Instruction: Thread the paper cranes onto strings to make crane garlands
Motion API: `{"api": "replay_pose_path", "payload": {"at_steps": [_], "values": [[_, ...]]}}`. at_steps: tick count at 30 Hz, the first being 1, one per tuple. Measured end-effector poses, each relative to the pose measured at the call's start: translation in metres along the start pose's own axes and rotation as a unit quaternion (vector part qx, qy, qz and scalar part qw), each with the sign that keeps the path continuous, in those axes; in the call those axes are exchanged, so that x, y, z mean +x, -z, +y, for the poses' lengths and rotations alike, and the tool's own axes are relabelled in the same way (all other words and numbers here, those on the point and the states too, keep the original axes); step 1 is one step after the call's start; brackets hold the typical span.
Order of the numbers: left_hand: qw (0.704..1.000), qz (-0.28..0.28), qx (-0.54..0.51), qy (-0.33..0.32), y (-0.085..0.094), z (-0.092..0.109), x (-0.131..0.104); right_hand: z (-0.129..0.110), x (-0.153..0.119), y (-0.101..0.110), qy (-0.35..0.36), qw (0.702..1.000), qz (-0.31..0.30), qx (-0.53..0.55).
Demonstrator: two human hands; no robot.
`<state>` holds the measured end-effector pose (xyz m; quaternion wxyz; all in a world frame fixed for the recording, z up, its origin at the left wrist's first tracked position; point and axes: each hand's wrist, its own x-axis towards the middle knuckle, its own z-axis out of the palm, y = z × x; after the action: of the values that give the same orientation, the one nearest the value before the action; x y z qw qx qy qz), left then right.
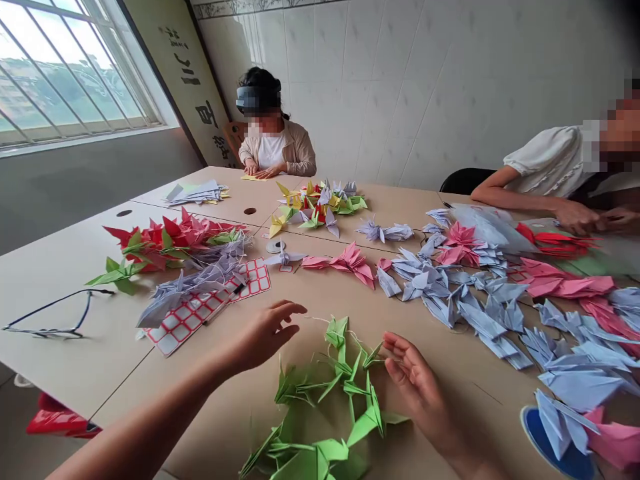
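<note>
Several green folded paper cranes (367,420) lie in a loose cluster on the table in front of me, with thin white thread among them. Left of the cluster hovers my left hand (273,337), its fingers apart and nothing in them. On the other side, my right hand (415,377) is open, fingers slightly curved. Its fingertips are right beside the wing of one green crane and some thread; whether they touch I cannot tell. A few of the nearest cranes look blurred.
Blue cranes (480,320) and pink cranes (565,280) spread over the right side. Red cranes (165,237), purple cranes (195,283), label sheets (185,323) and eyeglasses (55,327) lie left. A mixed crane pile (315,207) is farther back. Two people (275,143) work across the table and at right.
</note>
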<state>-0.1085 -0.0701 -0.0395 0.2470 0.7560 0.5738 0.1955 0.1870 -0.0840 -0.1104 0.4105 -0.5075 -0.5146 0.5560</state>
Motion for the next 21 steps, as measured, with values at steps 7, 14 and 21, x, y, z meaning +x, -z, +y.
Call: {"api": "replay_pose_path", "payload": {"at_steps": [7, 14, 21], "values": [[0.998, -0.008, 0.053, -0.015, -0.042, -0.016, 0.04, 0.006, 0.003, 0.001, 0.034, 0.999, 0.005, -0.014], [0.999, 0.032, 0.011, -0.009, -0.034, -0.008, 0.069, 0.002, 0.005, 0.0, 0.049, 0.999, 0.008, -0.021], [0.987, 0.111, -0.053, -0.099, 0.006, 0.055, 0.066, -0.02, 0.003, 0.007, 0.078, 0.996, 0.014, -0.043]]}}
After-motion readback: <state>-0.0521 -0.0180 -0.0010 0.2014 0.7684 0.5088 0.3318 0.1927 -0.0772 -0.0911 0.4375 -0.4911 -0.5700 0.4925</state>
